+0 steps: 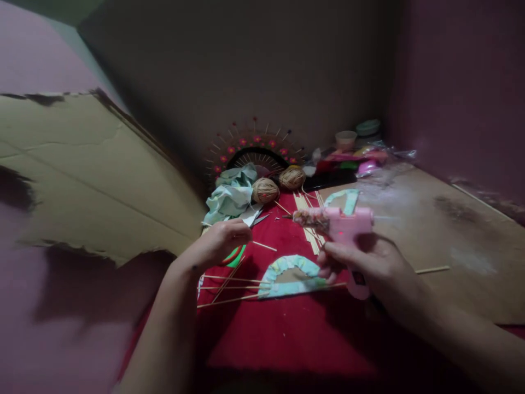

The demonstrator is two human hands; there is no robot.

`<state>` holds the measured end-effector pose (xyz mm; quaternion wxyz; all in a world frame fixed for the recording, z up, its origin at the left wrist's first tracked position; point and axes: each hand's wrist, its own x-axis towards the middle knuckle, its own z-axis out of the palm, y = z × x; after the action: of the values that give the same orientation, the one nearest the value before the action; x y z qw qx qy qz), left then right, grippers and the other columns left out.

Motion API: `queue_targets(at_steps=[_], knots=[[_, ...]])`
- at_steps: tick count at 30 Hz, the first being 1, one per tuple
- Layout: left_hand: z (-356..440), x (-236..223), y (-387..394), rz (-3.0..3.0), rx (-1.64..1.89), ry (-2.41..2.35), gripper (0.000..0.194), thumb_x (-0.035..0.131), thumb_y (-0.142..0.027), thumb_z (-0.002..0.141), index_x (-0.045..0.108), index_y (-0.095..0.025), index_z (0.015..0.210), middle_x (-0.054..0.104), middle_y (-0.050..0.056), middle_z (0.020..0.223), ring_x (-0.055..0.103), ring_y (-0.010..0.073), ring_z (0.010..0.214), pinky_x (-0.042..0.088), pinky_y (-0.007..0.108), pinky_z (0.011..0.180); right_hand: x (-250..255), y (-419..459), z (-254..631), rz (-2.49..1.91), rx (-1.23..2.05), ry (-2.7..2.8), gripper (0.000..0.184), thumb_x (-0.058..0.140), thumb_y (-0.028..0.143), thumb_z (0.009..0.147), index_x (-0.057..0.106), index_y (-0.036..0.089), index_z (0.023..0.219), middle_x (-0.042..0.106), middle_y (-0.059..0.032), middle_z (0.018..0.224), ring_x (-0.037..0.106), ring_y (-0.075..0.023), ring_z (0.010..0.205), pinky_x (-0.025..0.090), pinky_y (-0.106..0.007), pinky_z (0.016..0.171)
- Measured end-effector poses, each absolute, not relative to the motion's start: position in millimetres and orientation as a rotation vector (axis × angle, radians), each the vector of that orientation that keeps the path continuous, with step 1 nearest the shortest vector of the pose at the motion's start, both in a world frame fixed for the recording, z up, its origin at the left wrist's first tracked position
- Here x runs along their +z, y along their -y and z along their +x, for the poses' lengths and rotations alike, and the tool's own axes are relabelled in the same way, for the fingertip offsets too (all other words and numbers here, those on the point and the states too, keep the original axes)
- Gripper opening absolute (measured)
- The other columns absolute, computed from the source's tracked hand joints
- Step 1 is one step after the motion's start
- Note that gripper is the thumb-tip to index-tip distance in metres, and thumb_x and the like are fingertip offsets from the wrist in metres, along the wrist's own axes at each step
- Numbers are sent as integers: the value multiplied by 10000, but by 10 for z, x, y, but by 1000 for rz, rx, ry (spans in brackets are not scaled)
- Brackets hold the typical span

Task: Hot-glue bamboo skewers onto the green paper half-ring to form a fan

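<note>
My right hand [369, 260] is closed round a pink hot glue gun [348, 224], whose nozzle points left. In my left hand [232, 238], the fingers pinch a thin wooden stick [264, 245] that sticks out to the right. Between and below the hands, a half-ring covered in light blue-green fabric [289, 265] lies on the red cloth [254, 339]. Several thin sticks [229, 288] run out from its left side. A green and orange round thing [235, 256] is partly hidden behind my left hand.
Behind are crumpled fabric [229, 197], scissors [261, 219], twine balls [265, 190] and a bundle of sticks [314, 238]. A second fabric-covered piece [350, 201] lies on cardboard [447, 251] at right. A flower-decorated arch [256, 139] stands against the wall. Torn cardboard [98, 175] rises at left.
</note>
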<state>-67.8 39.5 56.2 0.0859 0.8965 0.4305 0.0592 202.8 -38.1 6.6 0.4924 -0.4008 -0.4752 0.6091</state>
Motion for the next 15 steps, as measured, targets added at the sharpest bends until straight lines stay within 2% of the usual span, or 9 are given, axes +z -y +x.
queue_targets(at_steps=[3,5,7,9,12,15], knots=[[-804,579,-321,2574,149,-1253,200,480,-191,871,590,-161,707,518,-11,747,477,98,675,376,209,635,17,443,1934,-980,1483,1329,242,597,329,820,698,195,993,672,-25,717,618,-145,596,526,-251,556],[-844,536,-319,2551,136,-1232,182,510,-203,856,601,-163,704,518,-9,742,480,103,673,382,213,630,-16,481,1872,-929,1455,1446,332,594,279,818,647,247,1144,691,-40,928,647,-172,746,545,-280,661],[-877,463,-341,2540,126,-1208,172,542,-237,846,611,-166,706,517,-8,743,485,110,680,391,224,639,-61,513,1821,-897,1422,1548,367,596,252,815,626,280,1179,658,-32,1092,629,-196,918,530,-301,780],[-912,382,-368,2525,111,-1195,174,572,-280,838,624,-173,711,515,-10,740,490,118,691,398,235,654,-119,536,1787,-919,1399,1615,321,594,259,820,648,290,1135,672,-22,1009,628,-187,886,530,-286,756],[-957,290,-385,2504,97,-1192,167,596,-288,831,638,-176,714,508,-13,739,495,122,715,399,242,680,-201,556,1759,-1015,1384,1655,257,599,279,826,666,274,1074,625,6,698,573,-129,601,497,-218,549],[-976,241,-375,2485,123,-1181,174,602,-271,828,625,-165,693,499,-14,746,493,115,720,393,231,681,-244,561,1738,-1042,1397,1669,230,606,269,817,663,231,1038,585,14,664,511,-106,541,447,-197,485]])
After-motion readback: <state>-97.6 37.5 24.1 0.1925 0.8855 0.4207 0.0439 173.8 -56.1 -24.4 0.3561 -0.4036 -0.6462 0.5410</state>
